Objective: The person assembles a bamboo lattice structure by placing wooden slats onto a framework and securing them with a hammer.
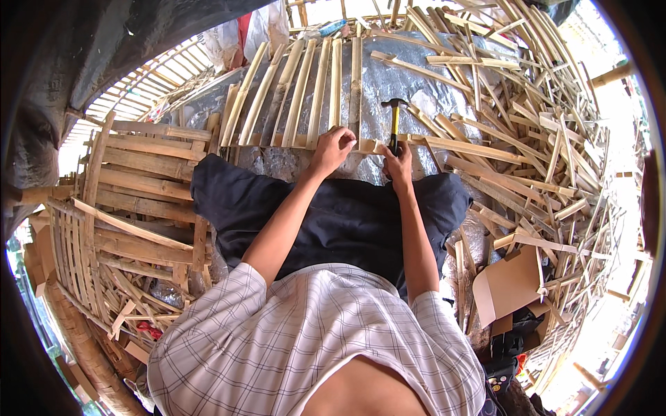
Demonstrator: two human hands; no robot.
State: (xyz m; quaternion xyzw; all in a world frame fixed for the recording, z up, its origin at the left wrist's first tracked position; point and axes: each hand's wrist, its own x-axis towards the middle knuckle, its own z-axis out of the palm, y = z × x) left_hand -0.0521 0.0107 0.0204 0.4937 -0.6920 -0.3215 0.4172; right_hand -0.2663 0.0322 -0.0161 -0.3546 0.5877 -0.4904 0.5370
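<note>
My right hand point(397, 165) is closed round the lower handle of a hammer point(395, 125), which has a black and yellow handle and a dark head pointing away from me. Just left of it, my left hand point(331, 149) has its thumb and fingertips pinched together; whatever they hold is too small to make out. Both hands are at a crosswise bamboo strip point(365, 146), above my dark-clothed lap. Several long bamboo slats point(298, 93) lie side by side beyond it, with their near ends at the strip.
Loose bamboo strips point(513, 142) are heaped along the right. A slatted bamboo panel point(149, 184) stands at the left. Shiny grey sheeting point(416, 80) lies under the slats. At lower right is a cardboard box point(510, 284); plastic bags point(267, 31) sit at the far side.
</note>
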